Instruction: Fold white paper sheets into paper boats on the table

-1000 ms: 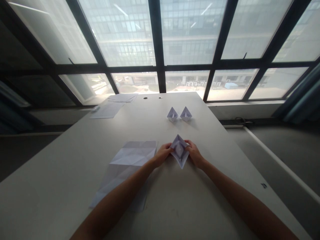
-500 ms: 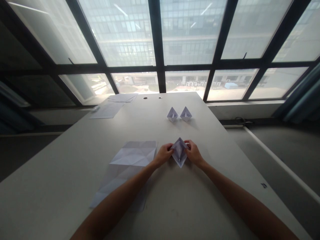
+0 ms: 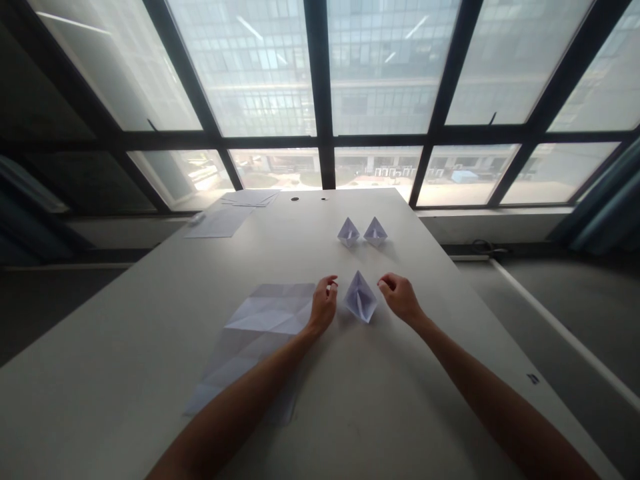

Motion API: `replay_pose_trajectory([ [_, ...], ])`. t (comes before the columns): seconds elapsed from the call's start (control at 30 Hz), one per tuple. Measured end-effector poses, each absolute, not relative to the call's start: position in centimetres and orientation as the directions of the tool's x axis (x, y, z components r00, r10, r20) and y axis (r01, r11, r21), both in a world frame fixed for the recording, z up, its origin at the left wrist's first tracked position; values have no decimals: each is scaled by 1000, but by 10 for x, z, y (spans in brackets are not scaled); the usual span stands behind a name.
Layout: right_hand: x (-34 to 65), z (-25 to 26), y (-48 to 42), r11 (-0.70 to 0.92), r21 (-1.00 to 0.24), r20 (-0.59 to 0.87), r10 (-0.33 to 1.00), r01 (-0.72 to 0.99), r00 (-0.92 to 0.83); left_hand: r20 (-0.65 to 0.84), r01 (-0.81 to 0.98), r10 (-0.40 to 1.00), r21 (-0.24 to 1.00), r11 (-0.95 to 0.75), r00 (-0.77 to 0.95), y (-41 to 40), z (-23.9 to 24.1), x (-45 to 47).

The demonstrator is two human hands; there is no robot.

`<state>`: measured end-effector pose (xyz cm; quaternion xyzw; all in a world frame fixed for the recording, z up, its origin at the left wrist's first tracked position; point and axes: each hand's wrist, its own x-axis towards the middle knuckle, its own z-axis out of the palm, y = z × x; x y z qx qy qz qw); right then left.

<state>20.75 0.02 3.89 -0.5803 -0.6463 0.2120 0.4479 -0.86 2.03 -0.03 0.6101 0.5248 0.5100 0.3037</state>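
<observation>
A white folded paper boat [image 3: 360, 300] stands on the white table in front of me, with nothing touching it. Just to its left is my left hand [image 3: 324, 303], its fingers slightly bent and apart, holding nothing. On the other side, a small gap away, my right hand [image 3: 400, 295] has its fingers curled in against the thumb with nothing in them. Two more paper boats [image 3: 349, 233] stand side by side farther back. Creased white paper sheets [image 3: 265, 320] lie to the left, partly covered by my left forearm.
More white paper [image 3: 220, 223] lies at the far left of the table [image 3: 400, 407]. A small dark mark or sticker [image 3: 533, 379] sits near the right edge. Beyond the far edge are large windows with dark frames [image 3: 327, 160].
Both hands have let go of the paper boat and drawn apart to either side. The boat now stands on its own, slightly turned. The view has shifted a little.
</observation>
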Motion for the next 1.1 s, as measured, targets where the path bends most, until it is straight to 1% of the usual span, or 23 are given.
replay_pose_trajectory([
  [0.13, 194, 52, 6, 239, -710, 262, 963, 662, -66, 319, 317, 946, 904, -286, -55, 20, -1, -7],
  [0.2, 185, 55, 9, 233, -676, 222, 969, 699, -108, 324, 312, 944, 905, -291, -59, 20, -1, -7],
  [0.4, 172, 57, 14, 159, -573, 101, 987, 804, -124, 326, 288, 943, 911, -294, -67, 21, 0, -5],
  [0.6, 173, 57, 13, 165, -499, 44, 985, 850, -166, 301, 272, 951, 923, -272, -70, 20, 1, -4],
  [0.73, 175, 63, 12, 153, -423, -16, 984, 893, -176, 298, 283, 952, 921, -268, -68, 20, 0, -5],
  [0.83, 186, 73, 17, 148, -386, -26, 985, 910, -172, 291, 286, 954, 922, -261, -67, 19, 0, -6],
  [0.97, 224, 89, 47, 97, -335, -29, 993, 937, -113, 295, 292, 954, 919, -265, -61, 16, 1, -7],
  [1.1, 275, 103, 104, -47, -256, 8, 999, 966, 51, 278, 298, 959, 921, -252, -48, 13, 3, -8],
])
